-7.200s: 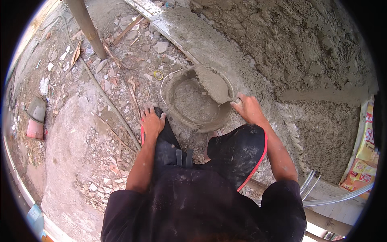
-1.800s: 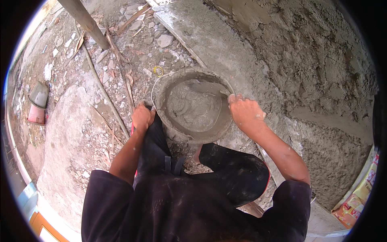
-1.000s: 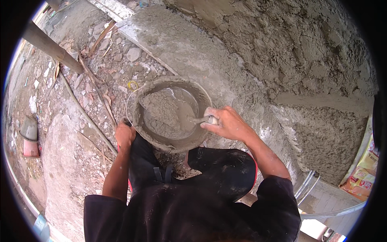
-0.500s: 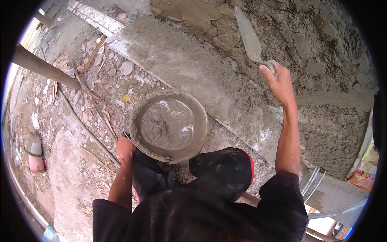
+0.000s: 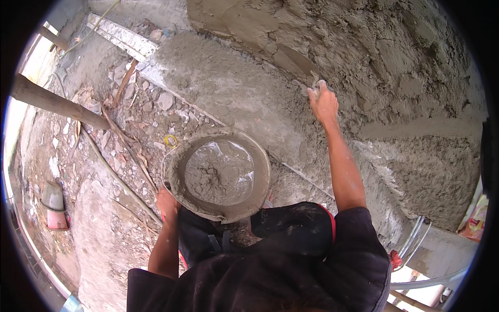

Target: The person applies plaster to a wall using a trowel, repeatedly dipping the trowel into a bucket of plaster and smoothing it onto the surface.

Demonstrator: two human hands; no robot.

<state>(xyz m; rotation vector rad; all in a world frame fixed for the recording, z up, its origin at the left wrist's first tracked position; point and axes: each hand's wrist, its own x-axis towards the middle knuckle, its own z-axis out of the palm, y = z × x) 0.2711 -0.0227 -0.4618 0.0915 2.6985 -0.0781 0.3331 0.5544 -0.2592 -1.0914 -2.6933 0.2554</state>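
The left grip [image 5: 168, 202] sits at the near left side of the bucket [image 5: 261, 195], over the left leg [image 5: 195, 229]; whether it clasps the rim or only rests there, I cannot tell. A light hold there would probably keep the bucket from rocking. The right grip [image 5: 325, 103] is closed round the handle of the trowel [image 5: 299, 61], whose blade appears to lie against the foot of the wall [image 5: 405, 57], just above the ledge [image 5: 234, 93]. For a good stroke, the blade should likely run almost flat, one edge slightly lifted, with even pressure; too steep an angle might scrape the coat away.

As for looks, the bucket is round and wide, its rim caked grey, a thin wire handle [image 5: 162, 169] bowed out on its left. The mortar [image 5: 218, 171] inside is grey and wet, lumpy in the middle, with shiny streaks near the edge. The trowel's blade is long and tapered, so near the wall's grey-brown that its outline is hard to pick out.
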